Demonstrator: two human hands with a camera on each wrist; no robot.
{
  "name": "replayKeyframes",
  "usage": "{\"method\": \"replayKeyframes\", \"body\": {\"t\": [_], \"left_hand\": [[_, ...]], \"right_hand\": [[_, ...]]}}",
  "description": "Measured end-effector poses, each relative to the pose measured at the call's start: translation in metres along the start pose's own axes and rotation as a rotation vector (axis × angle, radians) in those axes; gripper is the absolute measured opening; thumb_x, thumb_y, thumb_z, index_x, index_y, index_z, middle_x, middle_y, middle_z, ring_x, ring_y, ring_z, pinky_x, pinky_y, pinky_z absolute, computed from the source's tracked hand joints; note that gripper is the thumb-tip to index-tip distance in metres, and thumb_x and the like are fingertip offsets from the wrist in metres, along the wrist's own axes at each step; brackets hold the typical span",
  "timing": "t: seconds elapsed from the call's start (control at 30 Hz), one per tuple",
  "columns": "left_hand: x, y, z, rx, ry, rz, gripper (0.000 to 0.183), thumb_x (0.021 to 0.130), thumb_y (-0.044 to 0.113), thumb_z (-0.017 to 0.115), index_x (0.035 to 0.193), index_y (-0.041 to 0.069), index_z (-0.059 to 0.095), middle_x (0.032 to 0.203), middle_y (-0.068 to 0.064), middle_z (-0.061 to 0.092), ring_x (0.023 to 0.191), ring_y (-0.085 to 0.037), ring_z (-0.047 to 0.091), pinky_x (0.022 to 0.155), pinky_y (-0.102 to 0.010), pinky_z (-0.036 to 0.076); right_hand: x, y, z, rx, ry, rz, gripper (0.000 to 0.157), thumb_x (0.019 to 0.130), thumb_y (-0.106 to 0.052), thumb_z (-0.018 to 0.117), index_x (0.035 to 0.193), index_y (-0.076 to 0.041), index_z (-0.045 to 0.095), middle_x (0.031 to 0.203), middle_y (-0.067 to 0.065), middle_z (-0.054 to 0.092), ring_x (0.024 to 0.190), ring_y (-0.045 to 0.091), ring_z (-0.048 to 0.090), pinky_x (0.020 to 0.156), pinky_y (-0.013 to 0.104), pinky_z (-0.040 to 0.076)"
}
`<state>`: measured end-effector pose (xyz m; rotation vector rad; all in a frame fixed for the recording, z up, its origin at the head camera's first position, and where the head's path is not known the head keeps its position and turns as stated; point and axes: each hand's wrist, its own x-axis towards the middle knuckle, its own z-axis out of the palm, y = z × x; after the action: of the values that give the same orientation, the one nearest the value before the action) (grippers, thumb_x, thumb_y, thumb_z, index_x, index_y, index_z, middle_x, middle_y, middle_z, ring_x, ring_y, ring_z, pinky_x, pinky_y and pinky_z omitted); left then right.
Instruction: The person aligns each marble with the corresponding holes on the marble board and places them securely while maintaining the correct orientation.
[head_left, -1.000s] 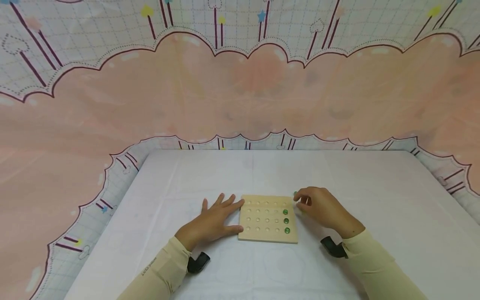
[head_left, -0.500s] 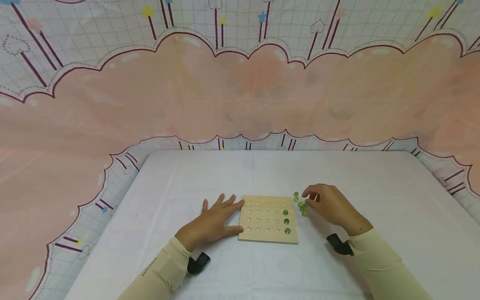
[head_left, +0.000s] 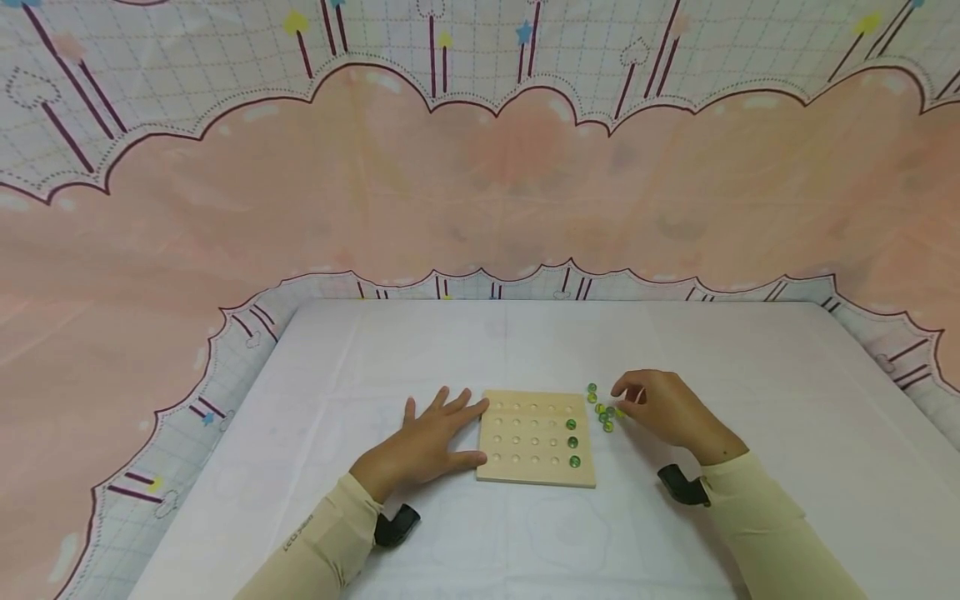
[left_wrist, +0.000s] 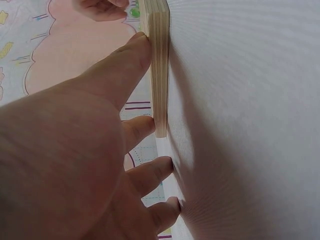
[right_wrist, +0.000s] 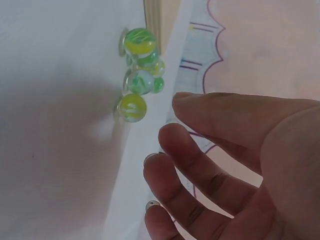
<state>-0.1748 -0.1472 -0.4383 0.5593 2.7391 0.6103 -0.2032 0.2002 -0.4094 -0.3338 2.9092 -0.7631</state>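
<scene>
A pale wooden board (head_left: 535, 475) with rows of shallow round hollows lies flat on the table; three green marbles (head_left: 572, 442) sit in its right column. My left hand (head_left: 420, 450) spreads its fingers at the board's left edge, thumb and index fingertip touching it. To the right of the board lies a loose cluster of green and yellow marbles (head_left: 603, 417). My right hand (head_left: 660, 412) hovers just right of that cluster, fingers loosely bent. In the right wrist view a yellow marble (right_wrist: 133, 107) is closest to the thumb and index finger, which stand apart with nothing between them.
A white cloth covers the table (head_left: 420, 342). Behind and around it hangs a peach patterned curtain (head_left: 465, 200). Each wrist carries a small black camera, one at the left cuff (head_left: 397, 526) and one at the right cuff (head_left: 684, 485).
My right hand has moved rightward from beside the board's upper right corner, uncovering the marble cluster. Over the last half second it shifts only slightly. The left hand and board stay still.
</scene>
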Motion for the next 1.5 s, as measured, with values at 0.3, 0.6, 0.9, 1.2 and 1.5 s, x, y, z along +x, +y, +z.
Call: {"method": "replayKeyframes", "body": {"t": [0.3, 0.6, 0.9, 1.2, 1.5], "left_hand": [[0.001, -0.001, 0.000, 0.008, 0.001, 0.000, 0.080, 0.088, 0.057, 0.068, 0.157, 0.036, 0.032, 0.167, -0.001, 0.022, 0.157, -0.033, 0.004, 0.117, -0.072, -0.006], [0.001, -0.001, 0.001, 0.003, 0.000, -0.007, 0.079, 0.088, 0.057, 0.068, 0.156, 0.036, 0.033, 0.167, -0.001, 0.023, 0.157, -0.032, 0.004, 0.117, -0.071, -0.006], [0.001, -0.001, 0.001, 0.015, 0.000, -0.008, 0.079, 0.088, 0.057, 0.068, 0.156, 0.037, 0.032, 0.167, 0.000, 0.022, 0.157, -0.031, 0.004, 0.118, -0.071, -0.005], [0.001, -0.001, 0.000, 0.014, -0.005, -0.015, 0.080, 0.088, 0.057, 0.068, 0.157, 0.037, 0.032, 0.167, 0.000, 0.022, 0.157, -0.031, 0.003, 0.118, -0.070, -0.006], [0.002, 0.000, 0.001, 0.021, -0.002, -0.025, 0.080, 0.088, 0.058, 0.068, 0.156, 0.037, 0.032, 0.167, 0.000, 0.023, 0.157, -0.030, 0.004, 0.118, -0.071, -0.005]], "right_hand": [[0.000, 0.005, 0.000, 0.002, -0.045, 0.004, 0.013, 0.090, -0.007, 0.070, 0.102, -0.008, 0.073, 0.088, 0.004, 0.066, 0.082, 0.020, 0.058, 0.069, 0.033, 0.050], [0.002, 0.012, 0.002, 0.017, -0.069, -0.001, 0.016, 0.087, -0.004, 0.070, 0.102, -0.008, 0.073, 0.089, 0.005, 0.066, 0.083, 0.020, 0.058, 0.070, 0.034, 0.050], [0.003, 0.013, 0.003, 0.024, -0.086, 0.010, 0.016, 0.086, -0.002, 0.070, 0.101, -0.007, 0.073, 0.089, 0.006, 0.066, 0.083, 0.021, 0.058, 0.070, 0.034, 0.049], [0.004, 0.016, 0.006, 0.021, -0.084, 0.002, 0.014, 0.086, -0.003, 0.070, 0.099, -0.008, 0.073, 0.088, 0.005, 0.066, 0.083, 0.020, 0.057, 0.070, 0.034, 0.049], [0.004, 0.016, 0.007, 0.009, -0.081, 0.015, 0.012, 0.086, -0.005, 0.071, 0.098, -0.009, 0.073, 0.088, 0.004, 0.066, 0.082, 0.020, 0.057, 0.071, 0.035, 0.049]]}}
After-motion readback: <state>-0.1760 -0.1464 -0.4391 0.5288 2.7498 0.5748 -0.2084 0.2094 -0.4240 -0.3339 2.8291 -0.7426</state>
